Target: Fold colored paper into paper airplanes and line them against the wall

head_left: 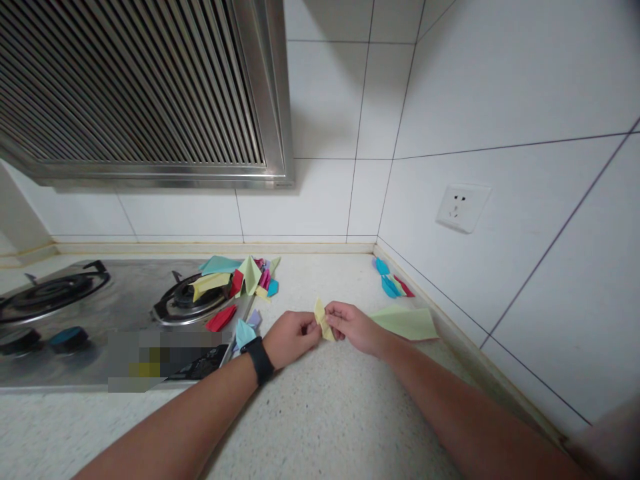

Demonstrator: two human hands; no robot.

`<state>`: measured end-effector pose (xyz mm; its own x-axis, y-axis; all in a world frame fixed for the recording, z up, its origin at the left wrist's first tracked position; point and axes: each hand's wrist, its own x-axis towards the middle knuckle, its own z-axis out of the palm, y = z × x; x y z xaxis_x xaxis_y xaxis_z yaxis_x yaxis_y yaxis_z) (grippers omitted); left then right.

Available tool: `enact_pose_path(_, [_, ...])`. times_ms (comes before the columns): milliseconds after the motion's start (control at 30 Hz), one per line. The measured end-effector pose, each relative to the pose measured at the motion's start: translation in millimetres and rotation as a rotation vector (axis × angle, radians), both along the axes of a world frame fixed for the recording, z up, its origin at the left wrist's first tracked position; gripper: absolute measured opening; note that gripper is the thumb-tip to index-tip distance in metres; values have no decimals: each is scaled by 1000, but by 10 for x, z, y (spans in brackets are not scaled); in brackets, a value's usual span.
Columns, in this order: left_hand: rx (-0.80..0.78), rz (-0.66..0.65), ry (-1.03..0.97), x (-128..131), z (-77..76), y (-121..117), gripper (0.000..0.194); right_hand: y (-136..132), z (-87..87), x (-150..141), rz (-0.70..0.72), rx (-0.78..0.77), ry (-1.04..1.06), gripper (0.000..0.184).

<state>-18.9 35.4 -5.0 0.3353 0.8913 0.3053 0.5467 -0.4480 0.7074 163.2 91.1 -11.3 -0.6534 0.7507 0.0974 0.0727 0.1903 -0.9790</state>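
A small piece of folded yellow paper (320, 312) is held between my two hands, just above the speckled countertop (320, 413). My left hand (290, 339), with a black watch (261, 360) on its wrist, pinches the paper's left side. From the right, my right hand (354, 327) grips it with thumb and fingers; its fingertips partly cover the paper. Behind my right wrist lies a flat sheet of pale green paper (410, 323). Close to my left wrist is a light blue folded paper (245, 332).
Several colourful folded papers (250, 273) are heaped over the right burner of the gas stove (130, 280), with a red one (221, 319) nearer me. More folded papers (390, 285) rest along the right wall. A range hood (150, 87) overhangs the stove. A socket (463, 208) is on the wall.
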Motion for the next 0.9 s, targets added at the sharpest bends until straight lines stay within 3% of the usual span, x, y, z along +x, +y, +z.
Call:
enact_pose_path(433, [-60, 110, -345, -5, 142, -14, 36, -33, 7, 23, -24, 141, -29, 28])
enact_pose_path(600, [-103, 112, -351, -19, 81, 43, 39, -61, 31, 17, -68, 224, -96, 24])
enact_pose_path(800, [-113, 181, -563, -74, 8, 160, 41, -86, 116, 70, -218, 416, -125, 16])
enact_pose_path(900, [-115, 236, -635, -110, 13, 195, 42, -88, 128, 102, -219, 494, -193, 12])
